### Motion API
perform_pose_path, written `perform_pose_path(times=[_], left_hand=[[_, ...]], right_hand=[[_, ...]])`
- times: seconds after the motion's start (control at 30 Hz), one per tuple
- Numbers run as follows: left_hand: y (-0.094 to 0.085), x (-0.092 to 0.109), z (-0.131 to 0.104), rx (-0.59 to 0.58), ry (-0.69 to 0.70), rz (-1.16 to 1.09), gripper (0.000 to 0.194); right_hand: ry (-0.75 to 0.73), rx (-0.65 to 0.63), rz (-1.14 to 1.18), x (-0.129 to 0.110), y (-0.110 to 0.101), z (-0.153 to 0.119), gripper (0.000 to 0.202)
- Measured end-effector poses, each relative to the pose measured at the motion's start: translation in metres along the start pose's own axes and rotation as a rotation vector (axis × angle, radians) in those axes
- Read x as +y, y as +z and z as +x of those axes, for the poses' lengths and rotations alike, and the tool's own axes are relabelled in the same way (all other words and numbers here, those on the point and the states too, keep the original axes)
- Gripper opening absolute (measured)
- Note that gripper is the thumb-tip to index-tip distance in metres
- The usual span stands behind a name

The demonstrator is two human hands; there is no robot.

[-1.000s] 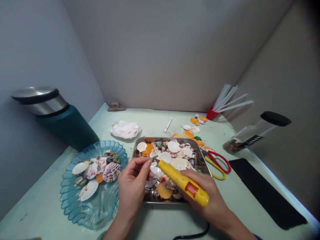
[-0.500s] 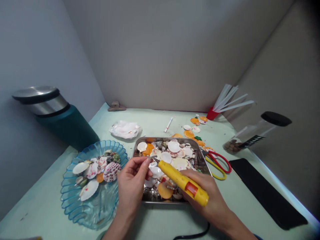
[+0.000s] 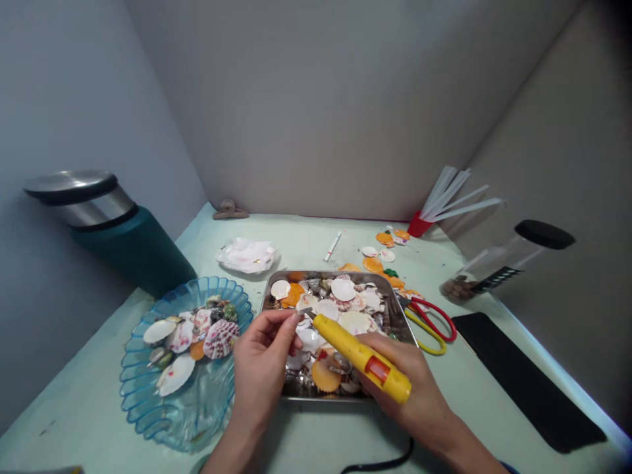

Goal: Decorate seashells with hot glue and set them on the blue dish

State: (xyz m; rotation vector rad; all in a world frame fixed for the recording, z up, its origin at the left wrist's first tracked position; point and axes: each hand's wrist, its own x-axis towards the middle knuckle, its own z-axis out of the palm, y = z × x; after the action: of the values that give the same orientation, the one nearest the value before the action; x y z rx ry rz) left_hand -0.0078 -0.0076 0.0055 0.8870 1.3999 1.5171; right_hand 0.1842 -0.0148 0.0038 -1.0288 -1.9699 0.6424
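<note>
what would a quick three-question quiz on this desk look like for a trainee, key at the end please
1. Multiple choice: which hand grips the yellow tool? a) left b) right c) both
2. True or false: the blue dish stands to the right of the metal tray in the picture.
3. Fill in the colour: the white strips lean in a ____ cup.

Key:
1. b, the yellow tool is in the right hand.
2. False, the blue dish is to the left of the metal tray.
3. Red.
</note>
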Motion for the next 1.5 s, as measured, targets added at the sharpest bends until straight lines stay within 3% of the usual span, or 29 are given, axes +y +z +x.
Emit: perform_pose_path(times=[0.27, 0.37, 0.43, 0.53, 0.67, 0.9, 1.17, 1.23, 1.3, 1.4, 1.5], left_hand=[[-0.002, 0.000, -0.002, 0.006, 0.016, 0.010, 0.021], [-0.002, 0.000, -0.001, 0.005, 0.031, 0.003, 0.020], [0.000, 0.002, -0.003, -0.022, 0.028, -0.019, 0.018], [0.005, 0.005, -0.012, -0.114, -0.042, -0.069, 0.018], [0.017, 0.007, -0.032, -0.199, -0.207, -0.181, 0.022], [0.033, 0.007, -0.057, -0.227, -0.310, -0.300, 0.023], [0.039, 0.005, -0.060, -0.290, -0.321, -0.253, 0.025], [0.031, 0.007, -0.050, -0.305, -0.285, -0.173, 0.030], [0.018, 0.012, -0.035, -0.282, -0.151, 0.007, 0.030], [0.001, 0.021, -0.008, -0.224, 0.168, 0.621, 0.016], [-0.003, 0.022, 0.014, -0.332, 0.319, 1.250, 0.015]], right_hand=[[0.048, -0.010, 0.024, 0.000, -0.001, 0.003, 0.015], [0.122, -0.017, 0.064, 0.001, 0.000, 0.002, 0.011], [0.193, 0.045, 0.106, 0.002, 0.002, 0.001, 0.008], [0.357, 0.190, 0.270, 0.003, 0.005, 0.001, 0.014], [0.503, 0.200, 0.558, -0.002, 0.005, 0.001, 0.018], [0.582, 0.186, 0.791, -0.008, 0.007, -0.005, 0.038], [0.530, 0.183, 0.823, -0.007, 0.006, -0.009, 0.032], [0.520, 0.208, 0.850, -0.007, 0.006, -0.006, 0.028], [0.512, 0.268, 0.888, -0.007, 0.006, -0.001, 0.026], [0.544, 0.324, 0.914, -0.006, 0.006, 0.005, 0.027], [0.573, 0.319, 0.909, -0.005, 0.007, 0.007, 0.030]])
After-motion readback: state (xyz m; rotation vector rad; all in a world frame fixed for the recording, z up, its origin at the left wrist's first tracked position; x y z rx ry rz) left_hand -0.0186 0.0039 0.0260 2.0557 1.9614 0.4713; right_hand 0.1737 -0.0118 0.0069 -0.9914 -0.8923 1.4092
